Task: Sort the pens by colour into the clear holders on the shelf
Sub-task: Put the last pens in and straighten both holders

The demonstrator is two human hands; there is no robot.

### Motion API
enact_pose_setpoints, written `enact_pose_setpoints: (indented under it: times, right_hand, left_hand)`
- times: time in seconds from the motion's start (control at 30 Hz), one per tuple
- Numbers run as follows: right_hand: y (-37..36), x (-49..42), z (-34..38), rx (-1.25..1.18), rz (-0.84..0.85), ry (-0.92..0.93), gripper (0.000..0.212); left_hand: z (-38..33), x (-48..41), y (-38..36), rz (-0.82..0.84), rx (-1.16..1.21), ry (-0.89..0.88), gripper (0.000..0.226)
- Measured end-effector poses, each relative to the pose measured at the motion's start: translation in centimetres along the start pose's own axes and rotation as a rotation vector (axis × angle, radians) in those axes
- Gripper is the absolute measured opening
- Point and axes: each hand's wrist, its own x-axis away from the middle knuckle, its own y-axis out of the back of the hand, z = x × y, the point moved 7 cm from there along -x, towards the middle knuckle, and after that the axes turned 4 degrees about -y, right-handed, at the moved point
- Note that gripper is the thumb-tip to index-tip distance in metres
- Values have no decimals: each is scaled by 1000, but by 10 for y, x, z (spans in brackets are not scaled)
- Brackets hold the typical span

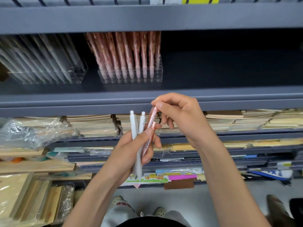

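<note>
Gripping a small bundle in front of the shelf (82, 99), the left hand (129, 151) has its fingers curled round two white pens (133, 126) and some pink ones, with the thumb pressed across them. The right hand (183, 118) pinches the top of one pink pen (151, 118) between thumb and forefinger, the other fingers loosely bent. On the shelf above stand two clear holders, the left holder (49, 78) with pale pens and the right holder (131, 78) full of pink pens; stacks of paper (91, 125) lie below.

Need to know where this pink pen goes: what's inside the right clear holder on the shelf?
Pink pens stand upright in the right clear holder. Its rightmost front slot looks free. The back rows are covered by the front pens and blurred, so their fill cannot be told.
</note>
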Motion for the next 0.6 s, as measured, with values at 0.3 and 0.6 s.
enact_pose_setpoints:
  times: [0.3,0.6]
  right_hand:
    - [-2,-6,-5,-86,-115,-8,17]
    - [-1,-12,-3,-95,-154,-60,9]
  left_hand:
    - [-8,-4,4,-13,-12,-1,31]
    - [-11,-6,11,-56,22,-13,32]
